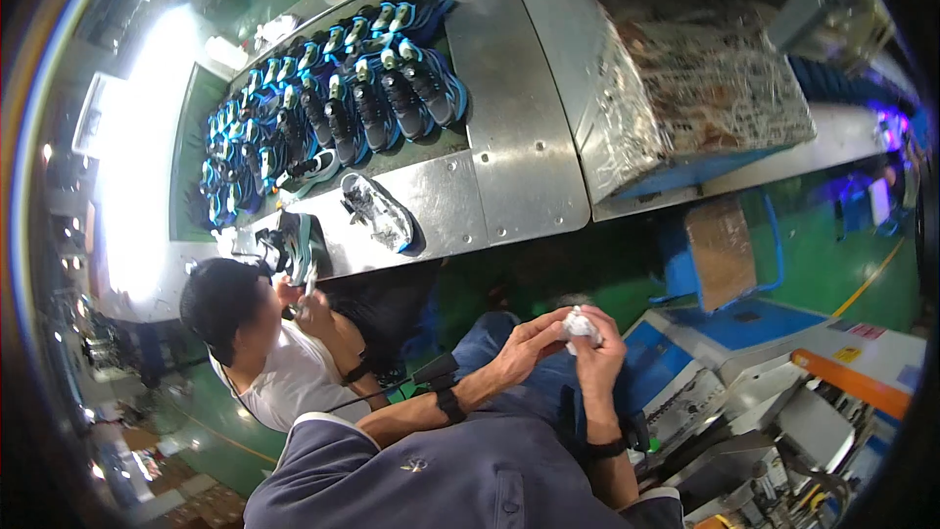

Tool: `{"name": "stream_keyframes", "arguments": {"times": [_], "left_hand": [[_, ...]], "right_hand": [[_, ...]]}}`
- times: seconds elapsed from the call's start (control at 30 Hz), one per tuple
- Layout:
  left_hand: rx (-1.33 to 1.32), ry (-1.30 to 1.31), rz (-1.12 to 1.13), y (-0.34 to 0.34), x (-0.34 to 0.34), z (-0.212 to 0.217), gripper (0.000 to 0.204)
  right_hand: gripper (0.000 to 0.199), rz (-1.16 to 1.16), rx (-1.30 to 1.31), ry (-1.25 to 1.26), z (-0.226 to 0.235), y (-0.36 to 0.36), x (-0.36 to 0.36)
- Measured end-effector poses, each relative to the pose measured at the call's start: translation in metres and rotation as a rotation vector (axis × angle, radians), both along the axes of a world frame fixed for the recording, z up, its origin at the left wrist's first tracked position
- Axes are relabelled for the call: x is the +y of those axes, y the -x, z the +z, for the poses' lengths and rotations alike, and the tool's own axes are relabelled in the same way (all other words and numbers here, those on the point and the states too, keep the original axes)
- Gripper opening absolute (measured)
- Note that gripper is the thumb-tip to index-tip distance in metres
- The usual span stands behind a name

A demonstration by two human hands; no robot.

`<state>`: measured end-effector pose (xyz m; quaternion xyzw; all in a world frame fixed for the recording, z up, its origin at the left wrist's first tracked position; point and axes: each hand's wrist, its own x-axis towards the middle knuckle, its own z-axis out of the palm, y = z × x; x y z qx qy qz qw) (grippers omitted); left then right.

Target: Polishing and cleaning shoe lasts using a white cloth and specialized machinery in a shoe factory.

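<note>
In front of my body, above my lap, my left hand (532, 345) and my right hand (599, 358) meet at a small crumpled white wad (581, 326). It looks like paper or cloth; which one I cannot tell. The fingers of both hands pinch it from either side, and part of it is hidden behind them. Dark bands circle both of my wrists.
Rows of black-and-blue shoes (372, 108) stand on a line beyond a metal table (529, 176). An oblong tray (406, 233) with white bits lies near its edge. A co-worker (284, 362) sits left, beside a shoe (299, 243). A wrapped box-shaped machine (715, 88) and orange-edged equipment (852, 382) stand right.
</note>
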<state>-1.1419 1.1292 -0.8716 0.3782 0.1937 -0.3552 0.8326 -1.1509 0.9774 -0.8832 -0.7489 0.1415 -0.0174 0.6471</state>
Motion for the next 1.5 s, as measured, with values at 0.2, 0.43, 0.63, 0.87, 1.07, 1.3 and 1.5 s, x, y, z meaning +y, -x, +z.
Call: {"name": "stream_keyframes", "arguments": {"times": [0.2,0.43,0.63,0.87,1.07,1.3,1.5], "left_hand": [[-0.081,-0.045,0.279,-0.013,0.062,0.011,0.064],[-0.013,-0.174,0.344,0.049,0.144,-0.031,0.06],[0.341,-0.241,0.551,0.108,0.155,-0.071,0.051],[0.634,-0.319,0.712,0.1,0.122,-0.103,0.05],[0.63,-0.254,0.73,0.037,0.079,-0.121,0.054],[0.752,-0.325,0.824,0.02,0.078,-0.11,0.046],[1.003,-0.428,0.754,0.066,0.059,-0.119,0.048]], "right_hand": [[0.032,0.437,-0.231,0.277,-0.019,-0.104,0.057],[0.05,0.547,-0.32,0.982,-0.137,-0.293,0.09],[0.069,0.828,-0.581,1.045,-0.196,-0.305,0.145],[0.052,0.6,-0.562,1.231,-0.195,-0.577,0.2],[0.048,0.851,-0.731,1.04,-0.211,-0.573,0.24],[0.041,0.606,-0.872,1.058,-0.223,-0.707,0.256],[0.05,0.651,-0.698,1.225,-0.259,-0.849,0.282]]}}
